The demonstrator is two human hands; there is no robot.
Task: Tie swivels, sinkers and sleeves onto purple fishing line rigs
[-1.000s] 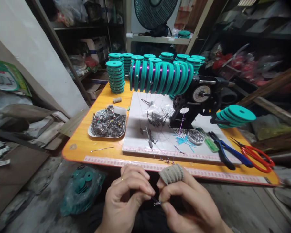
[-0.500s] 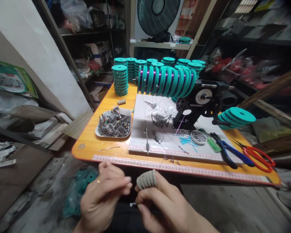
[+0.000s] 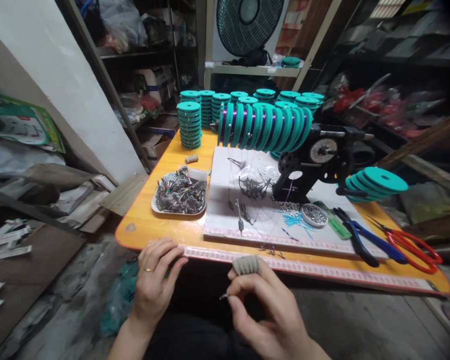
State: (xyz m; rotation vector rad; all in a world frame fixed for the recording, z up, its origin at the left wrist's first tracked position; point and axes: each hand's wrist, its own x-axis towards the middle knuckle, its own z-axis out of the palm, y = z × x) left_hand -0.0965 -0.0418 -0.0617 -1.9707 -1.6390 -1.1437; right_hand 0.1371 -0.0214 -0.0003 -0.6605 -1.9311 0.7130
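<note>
My right hand (image 3: pixel 264 305) is low in the middle, in front of the orange table (image 3: pixel 150 225). Its thumb and fingers pinch a tiny metal fitting (image 3: pixel 224 296) on a thin line; a grey cloth wrap covers the index finger. My left hand (image 3: pixel 153 282) with a ring hovers at the table's near edge, fingers loosely curled and apart, holding nothing I can see. Thin lines run up to a row of teal spools (image 3: pixel 264 127) wound with purple line on a black winding machine (image 3: pixel 318 157).
A white board (image 3: pixel 225 210) carries hooks, swivels, blue tubes and a round tin of beads (image 3: pixel 313 214). A metal tray of sinkers (image 3: pixel 180 194) sits left of it. Blue pliers (image 3: pixel 371 240) and red scissors (image 3: pixel 412 245) lie right. Stacked teal spools (image 3: pixel 189 125) stand behind.
My hands have come apart: the left hand let go of the fitting and moved left to the table edge, while the right hand kept the fitting. The view shifted slightly left.
</note>
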